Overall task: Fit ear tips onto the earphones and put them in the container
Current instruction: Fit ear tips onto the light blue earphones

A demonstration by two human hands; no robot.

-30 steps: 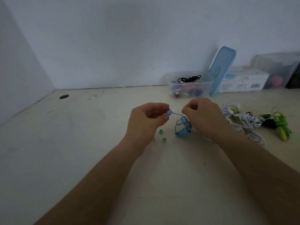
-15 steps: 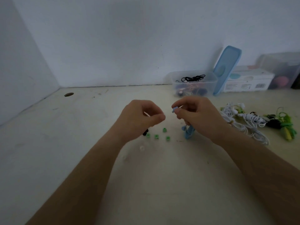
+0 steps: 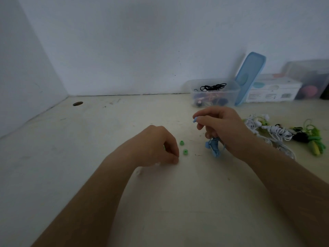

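Two green ear tips (image 3: 185, 152) beside your left hand (image 3: 154, 147).
Your right hand (image 3: 226, 127) pinches blue earphone (image 3: 195, 119); left curls onto worktop (image 3: 178, 202), hold unclear.

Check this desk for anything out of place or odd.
Nothing looks damaged or spilled. The blue lid is off the clear container, leaning at a tilt beside it. Two green ear tips lie loose on the table by the left hand.

Print on the white box (image 3: 272, 91), perhaps a barcode, is unreadably blurred.
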